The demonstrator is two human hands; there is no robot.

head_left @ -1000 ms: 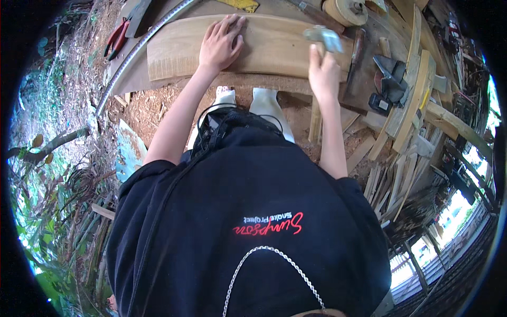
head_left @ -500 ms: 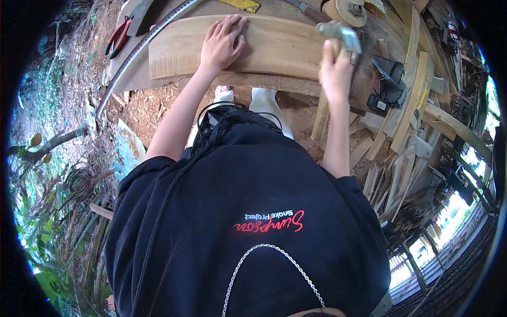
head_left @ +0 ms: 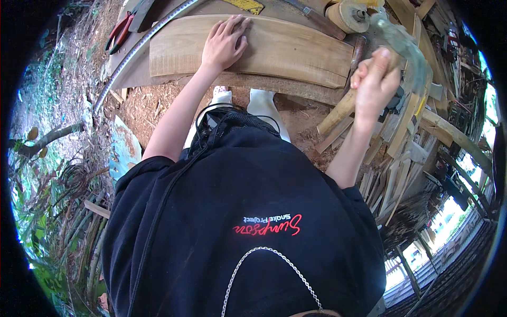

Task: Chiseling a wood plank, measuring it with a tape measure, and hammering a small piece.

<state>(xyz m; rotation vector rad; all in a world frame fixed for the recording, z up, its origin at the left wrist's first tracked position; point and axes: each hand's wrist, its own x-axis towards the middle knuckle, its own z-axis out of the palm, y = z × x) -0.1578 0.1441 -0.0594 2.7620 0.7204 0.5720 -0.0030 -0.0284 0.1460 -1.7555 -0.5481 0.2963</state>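
My left hand [head_left: 226,43] lies flat on a wide wooden board [head_left: 290,47], fingers spread over its far half. In my right hand [head_left: 377,82] is a hammer [head_left: 338,112], gripped round its wooden handle. The hammer's head is raised to the right of the board's right end, apart from it and smeared by motion. A dark wooden tool handle [head_left: 358,55] lies beside the board's right end. Beyond the far edge rests a tool with a wooden handle [head_left: 323,22], next to a round wooden spool-like piece [head_left: 346,17].
A curved measuring tape [head_left: 127,61] runs along the left, with red-handled pliers [head_left: 120,34] beyond it. A yellow flat tool [head_left: 245,5] lies at the far edge. Wooden strips [head_left: 401,127] and stacked offcuts [head_left: 388,182] crowd the right. Wood shavings [head_left: 153,113] cover the ground.
My right hand has swung the hammer to the right, away from the board's right end, uncovering that end. My left hand stays on the board almost unmoved.
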